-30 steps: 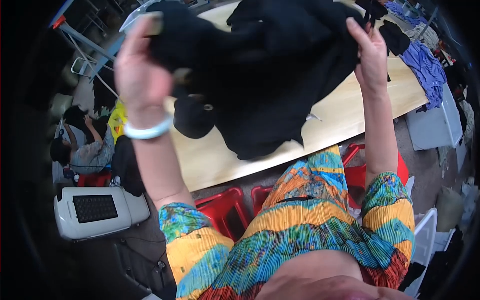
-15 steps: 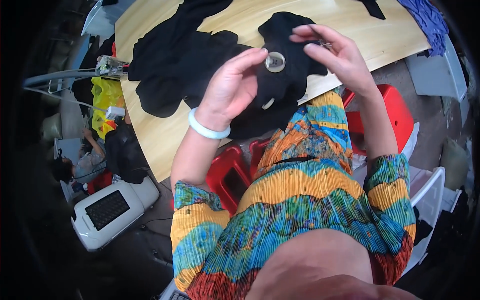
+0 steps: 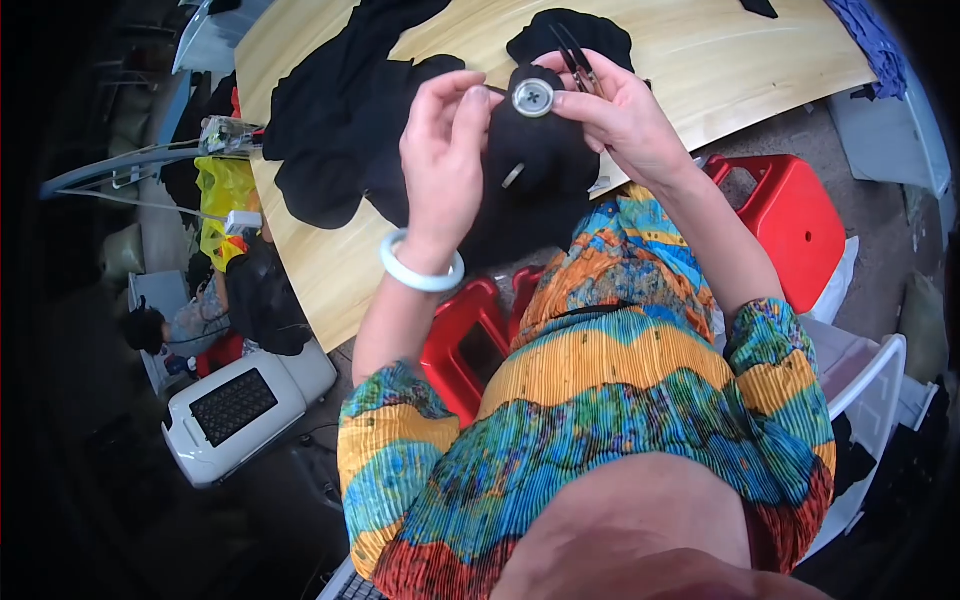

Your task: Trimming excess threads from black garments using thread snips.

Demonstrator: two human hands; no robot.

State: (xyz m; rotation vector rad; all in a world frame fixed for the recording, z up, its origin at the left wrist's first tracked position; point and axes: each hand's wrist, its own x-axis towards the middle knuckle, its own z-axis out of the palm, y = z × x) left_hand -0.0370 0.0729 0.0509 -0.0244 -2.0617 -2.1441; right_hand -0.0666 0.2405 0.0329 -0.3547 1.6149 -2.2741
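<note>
A black garment (image 3: 335, 130) lies spread on the table, with a large round grey button (image 3: 533, 97) on a raised part of it. My left hand (image 3: 445, 150), wearing a pale bangle (image 3: 420, 270), pinches the dark cloth just left of the button. My right hand (image 3: 630, 120) has its thumb at the button's right rim. Held in its fingers are dark thread snips (image 3: 577, 60), their two narrow arms pointing away from me. Lower on the cloth, a second button (image 3: 512, 176) is seen nearly edge-on.
The light wooden table (image 3: 700, 80) reaches beyond both hands. Red stools (image 3: 800, 230) stand below its near edge. A yellow bag (image 3: 225, 195) hangs at the left, near a person (image 3: 190, 320) seated low. Purple cloth (image 3: 870, 45) drapes over the far right corner.
Both hands have come closer around the upper button. My right hand has moved left to its rim, and the snips now point away from me. The button has shifted slightly left and away.
</note>
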